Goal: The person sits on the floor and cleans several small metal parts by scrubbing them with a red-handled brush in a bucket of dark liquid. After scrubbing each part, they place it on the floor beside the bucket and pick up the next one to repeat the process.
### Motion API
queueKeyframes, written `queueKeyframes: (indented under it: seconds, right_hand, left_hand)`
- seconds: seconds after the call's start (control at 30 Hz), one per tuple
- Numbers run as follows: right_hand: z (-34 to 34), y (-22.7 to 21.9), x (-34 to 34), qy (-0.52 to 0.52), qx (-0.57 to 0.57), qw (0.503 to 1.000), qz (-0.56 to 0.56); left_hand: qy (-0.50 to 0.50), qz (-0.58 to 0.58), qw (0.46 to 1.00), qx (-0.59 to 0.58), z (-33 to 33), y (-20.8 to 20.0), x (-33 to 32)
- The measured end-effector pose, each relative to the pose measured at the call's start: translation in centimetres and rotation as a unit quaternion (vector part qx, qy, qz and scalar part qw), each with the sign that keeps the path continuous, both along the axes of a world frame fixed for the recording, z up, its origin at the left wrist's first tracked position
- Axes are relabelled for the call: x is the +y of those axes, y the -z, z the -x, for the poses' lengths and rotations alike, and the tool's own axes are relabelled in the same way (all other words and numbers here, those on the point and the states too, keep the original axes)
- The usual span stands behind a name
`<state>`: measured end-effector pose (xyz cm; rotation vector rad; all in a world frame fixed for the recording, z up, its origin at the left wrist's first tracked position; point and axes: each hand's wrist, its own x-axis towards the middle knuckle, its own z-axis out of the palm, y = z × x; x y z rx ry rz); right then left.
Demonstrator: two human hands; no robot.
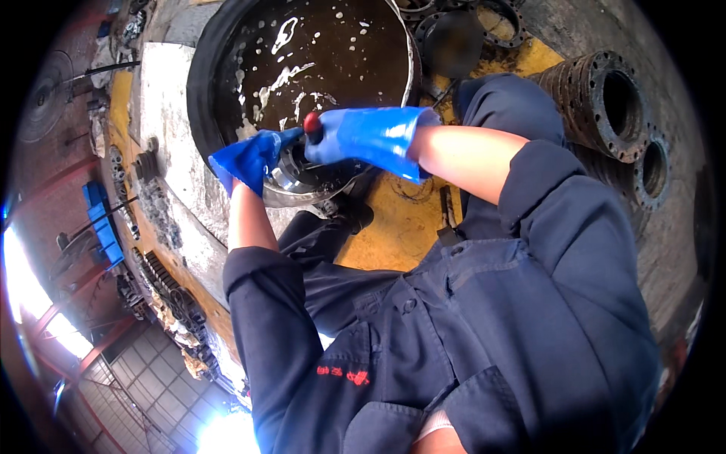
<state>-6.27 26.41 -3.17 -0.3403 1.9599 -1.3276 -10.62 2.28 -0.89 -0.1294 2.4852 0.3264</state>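
Observation:
A wide round tub (203, 91) of brown, foam-flecked liquid stands in front of me. At its near edge is a round metal part (286, 178) with a shiny rim and dark middle, partly hidden by my gloves. My left hand (263, 153), in a blue rubber glove, is closed at the part's left side. My right hand (340, 136), gloved the same way, is closed round a tool with a red handle end (311, 123) above the part. The tool's working end is hidden.
Rusty bolt-holed flanges (605, 106) are stacked at the right, with more flange rings (499, 21) beyond the tub. A pale sheet (162, 98) lies left of the tub. Farther left are metal parts (162, 276) and a blue container (100, 223). My shoe (355, 212) is close to the tub.

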Motion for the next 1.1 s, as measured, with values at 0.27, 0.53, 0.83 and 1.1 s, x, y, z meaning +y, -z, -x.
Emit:
queueKeyframes:
  seconds: [0.27, 0.53, 0.83, 1.1]
  right_hand:
    - [0.7, 2.1, -2.0, 0.082, 0.248, 0.951, -0.165]
    - [1.4, 0.7, 0.3, 0.080, -0.021, 0.993, -0.086]
    - [0.7, 2.8, -1.7, 0.015, 0.052, 0.998, 0.023]
    - [0.8, 1.8, -2.1, 0.051, -0.007, 0.998, 0.046]
  left_hand:
    - [-0.121, -0.121, 0.984, 0.055, -3.9, -0.8, 1.2]
    - [-0.198, -0.131, 0.916, 0.323, -12.2, 1.6, 3.5]
    - [-0.101, -0.124, 0.929, 0.335, -10.4, 2.8, 1.6]
    - [-0.137, -0.127, 0.976, 0.113, -7.2, -0.8, 1.2]
